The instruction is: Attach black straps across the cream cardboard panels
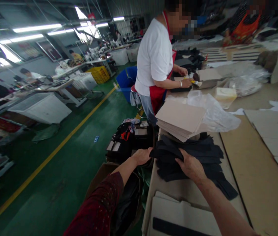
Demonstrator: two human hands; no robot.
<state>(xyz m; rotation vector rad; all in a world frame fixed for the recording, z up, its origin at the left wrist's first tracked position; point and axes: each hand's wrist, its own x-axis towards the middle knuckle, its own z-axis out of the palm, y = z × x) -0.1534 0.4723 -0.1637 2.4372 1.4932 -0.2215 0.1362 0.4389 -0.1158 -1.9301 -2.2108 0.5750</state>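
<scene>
- A workshop hall is shown, with a green floor [62, 164] marked by a yellow line [55, 152] and strip lights overhead; a long desk [259, 183] runs along the right side.
- The left hand [142, 155] is seen at the desk's edge, its fingers curled round the end of a pile of dark fabric pieces [203, 152], which it holds.
- The right hand [190, 167] is laid palm-down on top of the same pile, just right of the left hand. Its fingertips are hidden by the back of the hand, so it cannot be told whether the fabric is gripped or only pressed.
- The pile lies on the desk under and beyond both hands, with some pieces trailing off to the right of the right hand.
- A stack of cardboard sheets [178, 119] rests just beyond the hands, overlapping the far side of the pile. A clear plastic bag [215, 114] lies against the stack's right side.
- Light card pieces [178, 213] and a dark strip [175, 226] are seen on the desk nearer than the right hand, beneath the forearm.
- An open box of dark goods [129, 141] stands on the floor just beyond the left hand.
- A co-worker [153, 59] in a white shirt and red apron stands well beyond both hands, with their own hands on items farther along the desk.
</scene>
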